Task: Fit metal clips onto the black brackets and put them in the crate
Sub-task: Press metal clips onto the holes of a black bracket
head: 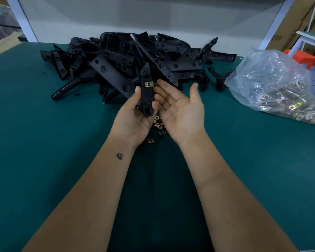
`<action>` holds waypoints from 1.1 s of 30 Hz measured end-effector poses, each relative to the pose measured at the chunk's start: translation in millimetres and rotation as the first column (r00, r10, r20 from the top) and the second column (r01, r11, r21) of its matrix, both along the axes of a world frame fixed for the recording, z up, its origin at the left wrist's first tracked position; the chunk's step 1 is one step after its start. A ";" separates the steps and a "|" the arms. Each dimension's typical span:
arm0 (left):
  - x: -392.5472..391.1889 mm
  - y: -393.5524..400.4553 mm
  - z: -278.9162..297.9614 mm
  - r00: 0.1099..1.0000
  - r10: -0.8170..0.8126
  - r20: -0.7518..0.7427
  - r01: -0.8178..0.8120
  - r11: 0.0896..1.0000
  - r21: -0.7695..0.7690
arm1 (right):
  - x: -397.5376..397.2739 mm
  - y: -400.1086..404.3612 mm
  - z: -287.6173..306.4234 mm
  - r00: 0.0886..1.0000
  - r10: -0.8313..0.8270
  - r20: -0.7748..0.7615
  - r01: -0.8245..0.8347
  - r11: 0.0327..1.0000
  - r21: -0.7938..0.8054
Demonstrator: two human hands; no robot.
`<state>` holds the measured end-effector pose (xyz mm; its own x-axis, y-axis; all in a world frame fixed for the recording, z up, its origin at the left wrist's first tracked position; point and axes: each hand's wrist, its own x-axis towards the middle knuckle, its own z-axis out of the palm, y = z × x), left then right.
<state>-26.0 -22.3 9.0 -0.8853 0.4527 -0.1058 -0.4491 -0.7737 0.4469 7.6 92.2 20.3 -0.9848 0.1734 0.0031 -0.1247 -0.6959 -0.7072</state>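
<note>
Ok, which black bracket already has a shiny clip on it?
Start at the big pile of brackets on the green table. Just in front of it, the left hand holds one bracket upright. It alone carries a gold clip; those in the pile show none.

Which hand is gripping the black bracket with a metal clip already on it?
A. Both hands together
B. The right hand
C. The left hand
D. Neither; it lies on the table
C: the left hand holds the bracket upright with the clip on it, while the right hand is open, palm up, beside it.
</note>
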 end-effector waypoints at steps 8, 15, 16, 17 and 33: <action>-1.4 6.1 -8.3 0.979 0.045 -0.199 -0.081 0.981 -0.174 | 3.7 -17.9 -2.7 0.915 -0.357 -0.186 0.355 0.498 0.792; 1.2 7.9 -6.5 0.965 -0.045 -0.257 -0.017 0.973 -0.232 | 3.6 -16.4 -4.6 0.865 -0.456 -0.208 0.387 0.344 0.856; 1.7 8.0 -5.9 0.964 -0.049 -0.262 -0.015 0.971 -0.238 | 3.7 -16.2 -4.2 0.857 -0.468 -0.218 0.398 0.329 0.856; 2.0 8.1 -5.5 0.964 -0.052 -0.262 -0.013 0.970 -0.241 | 3.8 -15.8 -4.0 0.848 -0.478 -0.227 0.407 0.314 0.858; 0.9 8.8 -6.6 0.979 -0.049 -0.198 0.003 0.974 -0.227 | 1.5 -11.7 -7.2 0.840 -0.458 -0.292 0.434 0.244 0.867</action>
